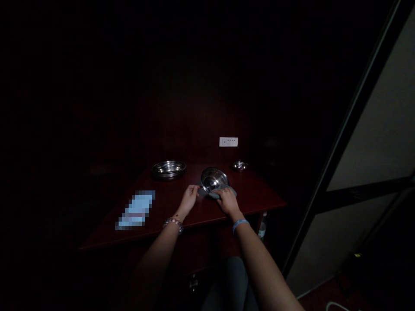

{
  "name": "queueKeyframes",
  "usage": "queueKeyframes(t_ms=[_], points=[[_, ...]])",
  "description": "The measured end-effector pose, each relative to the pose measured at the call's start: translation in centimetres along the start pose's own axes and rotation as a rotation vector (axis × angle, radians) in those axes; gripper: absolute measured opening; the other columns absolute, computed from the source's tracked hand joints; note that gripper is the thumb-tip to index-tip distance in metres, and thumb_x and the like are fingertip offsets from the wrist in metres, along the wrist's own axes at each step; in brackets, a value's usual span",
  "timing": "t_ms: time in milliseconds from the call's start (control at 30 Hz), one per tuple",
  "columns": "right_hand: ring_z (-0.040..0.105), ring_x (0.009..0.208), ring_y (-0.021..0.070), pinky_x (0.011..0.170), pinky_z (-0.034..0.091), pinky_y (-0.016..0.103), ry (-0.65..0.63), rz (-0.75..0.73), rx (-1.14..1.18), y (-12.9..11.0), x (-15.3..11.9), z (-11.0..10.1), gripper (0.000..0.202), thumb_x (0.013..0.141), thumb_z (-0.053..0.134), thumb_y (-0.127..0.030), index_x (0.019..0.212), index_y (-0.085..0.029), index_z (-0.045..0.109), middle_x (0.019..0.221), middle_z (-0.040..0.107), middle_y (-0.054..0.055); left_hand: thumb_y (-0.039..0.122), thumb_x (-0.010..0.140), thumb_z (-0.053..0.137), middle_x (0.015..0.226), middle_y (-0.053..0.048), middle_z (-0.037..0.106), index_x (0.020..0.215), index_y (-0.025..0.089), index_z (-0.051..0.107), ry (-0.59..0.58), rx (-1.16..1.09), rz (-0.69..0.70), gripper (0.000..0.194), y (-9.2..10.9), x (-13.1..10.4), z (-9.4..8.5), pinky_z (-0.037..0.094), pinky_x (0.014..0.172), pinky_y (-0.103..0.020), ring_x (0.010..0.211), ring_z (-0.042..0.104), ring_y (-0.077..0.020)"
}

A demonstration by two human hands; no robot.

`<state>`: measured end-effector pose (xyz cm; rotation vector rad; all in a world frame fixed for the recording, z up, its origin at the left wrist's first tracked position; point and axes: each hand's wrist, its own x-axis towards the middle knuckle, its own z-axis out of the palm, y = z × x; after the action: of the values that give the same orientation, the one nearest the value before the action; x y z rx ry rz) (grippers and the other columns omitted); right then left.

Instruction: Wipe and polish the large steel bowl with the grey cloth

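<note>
**Dark red table [259, 195], with a tilted metal bowl [211, 174] near its middle**

The table is the largest thing here, its broad top giving the dishes room to stand apart. Toward its back left sits a dish stack [168, 176], nested probably to save space. Nearer the person, at the left, lies a blurred light-blue flat item [138, 209], too masked to identify.

The tilted bowl is between the person's hands, its opening turned partly toward them, seemingly so that the inside is easy to reach. Whether its base touches the table cannot be told. The right hand [228, 201] has its fingers holding a grey cloth [232, 190] at the near rim. The left hand [189, 199] has its fingers drawn together at the left edge; whether they grip rim or cloth is unclear.

A small bowl [240, 166] stands at the back right, apparently out of the hands' way.

Counted: one dish stack, with at least two rims visible; one tilted bowl; one grey cloth; one small bowl.
</note>
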<state>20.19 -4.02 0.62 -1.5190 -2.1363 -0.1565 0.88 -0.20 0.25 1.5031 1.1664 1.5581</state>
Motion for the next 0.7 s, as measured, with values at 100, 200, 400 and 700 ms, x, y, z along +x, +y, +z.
queueKeyframes(t_ms=[100, 200, 400, 700], points=[[0.059, 0.121, 0.0245, 0.111, 0.037, 0.036, -0.003, -0.008, 0.006, 0.05, 0.00, 0.08, 0.042, 0.088, 0.065, -0.016, 0.129, -0.026, 0.068, 0.128, 0.071, 0.005, 0.044, 0.089, 0.052, 0.067, 0.002, 0.054, 0.085, 0.020, 0.060, 0.008, 0.025, 0.029, 0.025, -0.26, 0.06, -0.08, 0.045, 0.075, -0.031, 0.067, 0.055, -0.0169], [0.059, 0.121, 0.0240, 0.111, 0.037, 0.036, -0.007, -0.003, 0.010, 0.12, 0.01, 0.12, 0.042, 0.088, 0.065, -0.016, 0.129, -0.026, 0.068, 0.128, 0.071, 0.005, 0.040, 0.091, 0.048, 0.067, 0.002, 0.053, 0.085, 0.021, 0.059, 0.003, 0.039, 0.045, 0.023, -0.14, -0.01, -0.10, 0.045, 0.076, -0.031, 0.067, 0.055, -0.0168], [0.059, 0.121, 0.0241, 0.111, 0.037, 0.036, -0.016, -0.002, 0.009, 0.26, 0.07, 0.15, 0.042, 0.089, 0.065, -0.017, 0.129, -0.025, 0.068, 0.127, 0.072, 0.006, 0.042, 0.091, 0.051, 0.065, 0.003, 0.051, 0.082, 0.021, 0.059, -0.010, 0.038, 0.024, 0.023, 0.30, -0.19, -0.06, 0.043, 0.074, -0.030, 0.066, 0.053, -0.0164], [0.058, 0.122, 0.0231, 0.111, 0.036, 0.035, -0.034, 0.015, 0.010, 0.04, 0.03, -0.10, 0.043, 0.090, 0.064, -0.017, 0.131, -0.026, 0.067, 0.129, 0.071, 0.005, 0.035, 0.092, 0.050, 0.065, 0.004, 0.052, 0.082, 0.021, 0.057, -0.009, 0.055, 0.033, 0.019, 0.23, -0.14, -0.07, 0.043, 0.073, -0.029, 0.064, 0.053, -0.0148]])
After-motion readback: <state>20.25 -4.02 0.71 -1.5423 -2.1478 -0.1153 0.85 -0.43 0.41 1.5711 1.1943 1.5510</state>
